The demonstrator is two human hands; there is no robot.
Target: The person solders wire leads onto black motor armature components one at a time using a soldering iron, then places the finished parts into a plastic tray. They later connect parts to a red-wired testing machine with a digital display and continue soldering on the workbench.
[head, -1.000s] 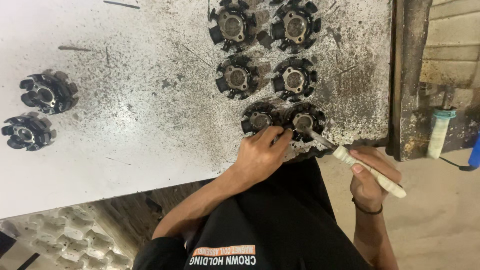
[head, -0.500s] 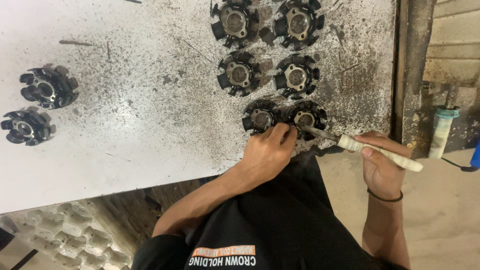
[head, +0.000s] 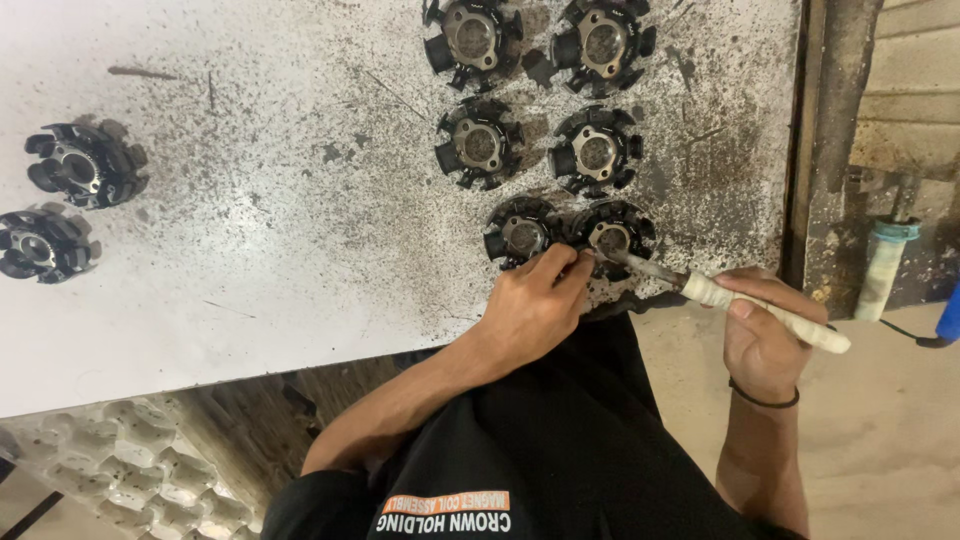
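**Stator cores on bench, near pair under the tool**

Head view: left hand (head: 532,305) rests on the bench (head: 260,180) edge, its grip pinched narrow, fingertips touching the rim of the near right stator core (head: 612,235). Right hand (head: 765,335) has its grip closed around a pale-handled tool (head: 765,312), whose metal tip meets that same core. Near left stator core (head: 520,235) sits just beside it, touching. Four more cores (head: 530,95) lie in two rows behind; two others (head: 60,205) sit well apart at the left. Judgement: work stands at the nearest pair; which cores are finished cannot be told.
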